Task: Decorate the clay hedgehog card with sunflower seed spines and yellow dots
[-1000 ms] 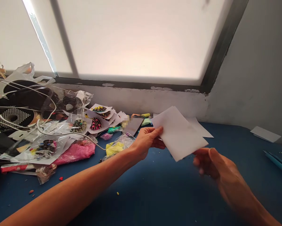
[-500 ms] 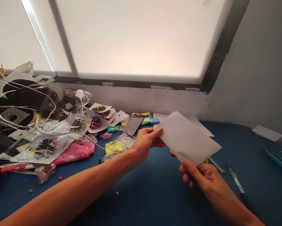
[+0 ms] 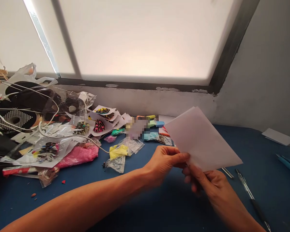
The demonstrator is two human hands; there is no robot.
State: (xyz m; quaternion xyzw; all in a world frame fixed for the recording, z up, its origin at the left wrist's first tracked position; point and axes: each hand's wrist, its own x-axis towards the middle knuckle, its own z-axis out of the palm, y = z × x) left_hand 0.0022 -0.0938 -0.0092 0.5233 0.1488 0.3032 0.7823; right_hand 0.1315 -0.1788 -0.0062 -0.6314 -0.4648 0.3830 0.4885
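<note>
A folded sheet of white paper (image 3: 203, 138) is held up above the blue table, tilted, with a doubled edge showing at its top corner. My left hand (image 3: 167, 158) pinches its lower left edge between thumb and fingers. Close beside it, my right hand (image 3: 205, 178) grips the bottom edge, thumb in front and fingers curled behind. Both hands are closed on the same paper, and their fingertips nearly meet. Part of another white sheet (image 3: 166, 119) shows behind the held paper.
Left of my hands lie a yellow clay packet (image 3: 118, 151), a pink bag (image 3: 79, 155) and cards with colourful pieces (image 3: 100, 125). A pen (image 3: 250, 191) and a blue object (image 3: 288, 164) are at right. Small folded paper (image 3: 279, 136) lies near the wall.
My left hand has slid down the paper's left edge, toward my right hand. The paper has turned, so its top corner now sits higher and further right.
</note>
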